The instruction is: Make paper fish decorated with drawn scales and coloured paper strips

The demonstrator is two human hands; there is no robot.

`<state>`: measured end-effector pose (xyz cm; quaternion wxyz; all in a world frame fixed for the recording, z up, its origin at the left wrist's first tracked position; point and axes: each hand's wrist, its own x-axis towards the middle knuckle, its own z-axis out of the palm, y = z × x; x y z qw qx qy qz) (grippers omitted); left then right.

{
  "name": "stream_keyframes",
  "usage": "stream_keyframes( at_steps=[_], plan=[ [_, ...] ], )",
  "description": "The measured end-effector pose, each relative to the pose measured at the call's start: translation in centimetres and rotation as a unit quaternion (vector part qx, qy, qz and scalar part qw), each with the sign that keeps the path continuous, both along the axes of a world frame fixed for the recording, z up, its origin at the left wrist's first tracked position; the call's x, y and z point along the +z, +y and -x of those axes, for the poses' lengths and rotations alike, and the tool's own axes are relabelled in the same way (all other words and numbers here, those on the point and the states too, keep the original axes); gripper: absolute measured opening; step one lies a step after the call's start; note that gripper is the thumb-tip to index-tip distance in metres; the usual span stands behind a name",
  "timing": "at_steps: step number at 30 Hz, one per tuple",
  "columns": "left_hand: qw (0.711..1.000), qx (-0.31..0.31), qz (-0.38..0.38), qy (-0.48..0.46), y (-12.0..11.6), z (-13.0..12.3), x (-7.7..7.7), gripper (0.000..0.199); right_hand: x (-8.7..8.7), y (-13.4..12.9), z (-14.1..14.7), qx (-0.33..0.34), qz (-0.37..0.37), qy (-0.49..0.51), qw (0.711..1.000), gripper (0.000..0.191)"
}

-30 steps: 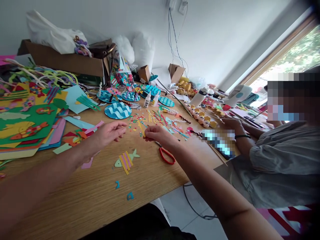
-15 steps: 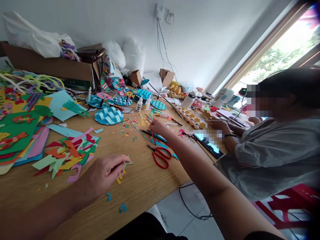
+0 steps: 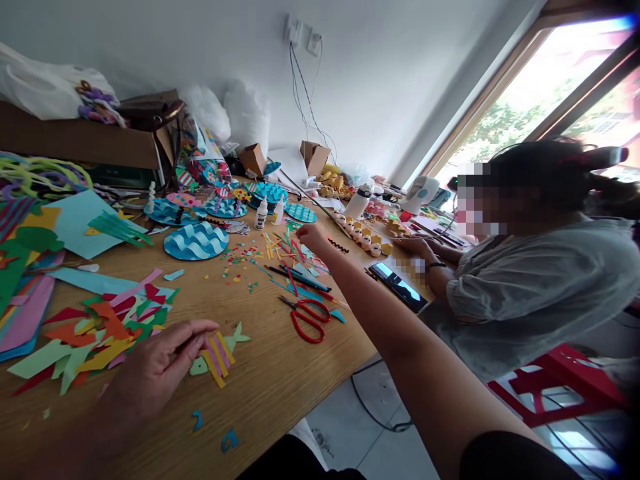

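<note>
My left hand (image 3: 160, 363) is pinched on a small paper fish (image 3: 219, 357) with yellow and pink stripes, a green tail and a green head, low over the table's front part. My right hand (image 3: 311, 237) is stretched far forward, its fingers curled by the small paper strips (image 3: 277, 247); what its fingertips hold, if anything, is hidden. Red-handled scissors (image 3: 309, 320) lie between my hands, below dark pens (image 3: 300, 277). A blue wavy paper disc (image 3: 196, 241) and white glue bottles (image 3: 261, 213) are farther back.
Coloured paper scraps (image 3: 110, 327) are heaped at the left, and small blue scraps (image 3: 230, 440) near the front edge. Egg-carton figures (image 3: 367, 240) and a phone (image 3: 399, 285) lie at the right, beside a seated person (image 3: 530, 287).
The view has shifted to the right. My left hand has turned, and more of the striped fish now shows at its fingertips. My right hand stays stretched out over the paper strips.
</note>
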<state>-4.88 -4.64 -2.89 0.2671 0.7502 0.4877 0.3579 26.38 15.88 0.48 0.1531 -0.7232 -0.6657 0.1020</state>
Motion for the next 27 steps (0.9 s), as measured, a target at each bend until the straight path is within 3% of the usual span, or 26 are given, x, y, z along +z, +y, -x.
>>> stream_keyframes(
  at_steps=[8, 19, 27],
  plan=[
    [0.991, 0.0, 0.121, -0.049, 0.4, 0.9, -0.4, 0.034, 0.7, -3.0, -3.6, 0.02, 0.075, -0.129, 0.989, 0.018],
    [1.0, -0.005, 0.024, -0.009, 0.5, 1.1, 0.1, 0.026, 0.7, -4.3, -4.3, 0.005, 0.146, -0.222, 0.964, 0.033],
    [1.0, -0.01, 0.028, 0.005, 0.6, 1.1, -0.1, 0.026, 1.3, -3.8, -6.9, -0.069, 0.152, -0.229, 0.959, 0.032]
  ],
)
